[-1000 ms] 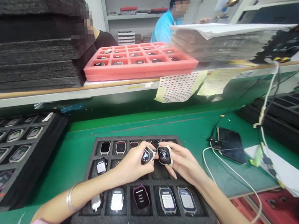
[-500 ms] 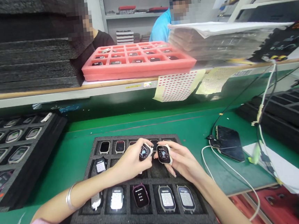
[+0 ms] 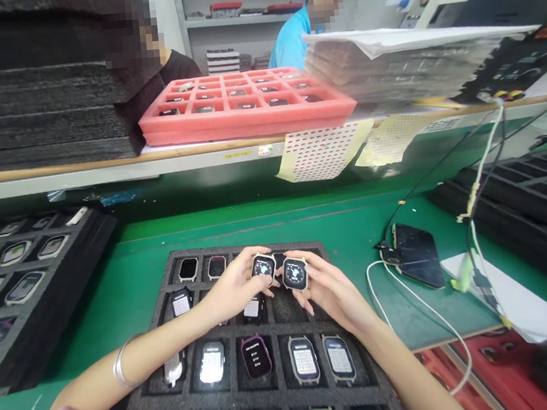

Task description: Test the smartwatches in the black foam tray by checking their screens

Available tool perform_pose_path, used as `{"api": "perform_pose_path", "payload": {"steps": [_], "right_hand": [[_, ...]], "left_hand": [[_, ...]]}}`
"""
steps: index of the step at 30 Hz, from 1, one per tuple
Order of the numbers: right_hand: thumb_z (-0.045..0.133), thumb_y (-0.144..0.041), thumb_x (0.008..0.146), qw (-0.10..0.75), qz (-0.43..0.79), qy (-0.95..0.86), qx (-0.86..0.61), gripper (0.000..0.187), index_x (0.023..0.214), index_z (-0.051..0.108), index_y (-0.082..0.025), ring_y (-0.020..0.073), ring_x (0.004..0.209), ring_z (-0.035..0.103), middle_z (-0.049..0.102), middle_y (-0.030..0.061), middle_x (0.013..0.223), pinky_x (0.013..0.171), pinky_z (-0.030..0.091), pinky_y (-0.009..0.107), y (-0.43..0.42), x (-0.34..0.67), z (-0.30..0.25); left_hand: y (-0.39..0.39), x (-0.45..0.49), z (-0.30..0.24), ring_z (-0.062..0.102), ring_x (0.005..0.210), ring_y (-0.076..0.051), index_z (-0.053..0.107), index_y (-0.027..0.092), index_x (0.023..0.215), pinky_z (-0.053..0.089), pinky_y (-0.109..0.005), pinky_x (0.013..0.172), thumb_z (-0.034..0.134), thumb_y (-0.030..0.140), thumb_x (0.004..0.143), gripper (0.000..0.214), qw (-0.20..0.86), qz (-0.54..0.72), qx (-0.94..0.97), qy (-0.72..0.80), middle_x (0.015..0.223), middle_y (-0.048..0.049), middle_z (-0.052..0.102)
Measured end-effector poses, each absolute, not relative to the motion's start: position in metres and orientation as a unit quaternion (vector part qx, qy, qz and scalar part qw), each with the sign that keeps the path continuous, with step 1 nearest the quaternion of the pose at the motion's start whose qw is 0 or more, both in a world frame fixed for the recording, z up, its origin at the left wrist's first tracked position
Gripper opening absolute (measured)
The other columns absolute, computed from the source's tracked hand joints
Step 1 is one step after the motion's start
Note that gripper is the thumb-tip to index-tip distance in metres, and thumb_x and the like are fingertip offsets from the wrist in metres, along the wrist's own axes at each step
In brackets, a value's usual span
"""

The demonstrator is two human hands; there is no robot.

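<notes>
My left hand (image 3: 242, 281) is closed around a smartwatch (image 3: 263, 266) with a pale case and a lit watch face. In my right hand (image 3: 324, 278) is a second smartwatch (image 3: 294, 274), also pale-cased and lit. The two watches are side by side, screens toward me, over a black foam tray (image 3: 225, 327). Below them in the tray's compartments lie several watches, among them a purple-framed watch (image 3: 257, 356) with a lit list and a grey watch (image 3: 304, 360) with a white screen. My hands hide part of the tray's upper rows.
Another foam tray of watches (image 3: 38, 315) stands at left. A phone (image 3: 418, 256) with cables (image 3: 428, 306) lies at right beside white paper (image 3: 526, 301). On the shelf are black foam stacks (image 3: 50, 116), a pink foam tray (image 3: 247, 127) and a wrapped stack (image 3: 386, 74). Two people are behind it.
Both watches have turned so their screens face me more squarely, and the left one shows more fully. A watch in the tray beneath my left hand has come into view.
</notes>
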State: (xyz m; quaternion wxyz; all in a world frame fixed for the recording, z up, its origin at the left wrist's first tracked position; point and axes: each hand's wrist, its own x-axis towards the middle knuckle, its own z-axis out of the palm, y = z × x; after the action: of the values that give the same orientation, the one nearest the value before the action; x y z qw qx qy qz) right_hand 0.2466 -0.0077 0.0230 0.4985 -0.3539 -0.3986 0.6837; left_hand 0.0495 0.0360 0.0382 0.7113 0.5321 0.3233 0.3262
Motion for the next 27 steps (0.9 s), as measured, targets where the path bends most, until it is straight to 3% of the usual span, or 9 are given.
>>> {"api": "perform_pose_path", "payload": {"steps": [5, 18, 23, 27], "right_hand": [[0.062, -0.031, 0.087, 0.527, 0.618, -0.4, -0.424, 0.044, 0.128, 0.055, -0.017, 0.0136, 0.049, 0.06, 0.069, 0.01, 0.089, 0.037, 0.045, 0.021, -0.012, 0.248, 0.02], [0.065, -0.029, 0.086, 0.538, 0.589, -0.43, -0.423, 0.04, 0.123, 0.059, -0.017, 0.0181, 0.052, 0.066, 0.071, 0.0088, 0.085, 0.04, 0.05, 0.025, -0.016, 0.249, 0.017], [0.066, -0.029, 0.085, 0.523, 0.61, -0.441, -0.4, 0.041, 0.124, 0.057, -0.019, 0.019, 0.061, 0.067, 0.069, 0.0118, 0.1, 0.044, 0.051, 0.026, -0.013, 0.247, 0.019], [0.067, -0.03, 0.084, 0.512, 0.62, -0.445, -0.394, 0.035, 0.117, 0.06, -0.021, 0.0196, 0.064, 0.066, 0.068, 0.0096, 0.095, 0.048, 0.052, 0.027, -0.017, 0.25, 0.023]], "left_hand": [[0.035, 0.051, 0.036, 0.065, 0.077, -0.018, 0.051, 0.017, 0.111, 0.055, -0.034, 0.071, 0.058, 0.019, 0.078, 0.034, 0.752, 0.332, 0.474, 0.316, 0.083, -0.0032, 0.063], [0.031, 0.051, 0.032, 0.063, 0.086, -0.018, 0.047, 0.018, 0.115, 0.054, -0.035, 0.076, 0.051, 0.023, 0.086, 0.029, 0.753, 0.301, 0.509, 0.289, 0.099, -0.0066, 0.063], [0.032, 0.051, 0.027, 0.059, 0.078, -0.016, 0.047, 0.02, 0.112, 0.049, -0.028, 0.068, 0.063, 0.021, 0.078, 0.038, 0.675, 0.289, 0.594, 0.329, 0.093, -0.002, 0.058], [0.037, 0.052, 0.022, 0.054, 0.077, -0.014, 0.051, 0.018, 0.104, 0.045, -0.026, 0.07, 0.065, 0.02, 0.075, 0.031, 0.595, 0.316, 0.654, 0.343, 0.089, -0.0014, 0.057]]}}
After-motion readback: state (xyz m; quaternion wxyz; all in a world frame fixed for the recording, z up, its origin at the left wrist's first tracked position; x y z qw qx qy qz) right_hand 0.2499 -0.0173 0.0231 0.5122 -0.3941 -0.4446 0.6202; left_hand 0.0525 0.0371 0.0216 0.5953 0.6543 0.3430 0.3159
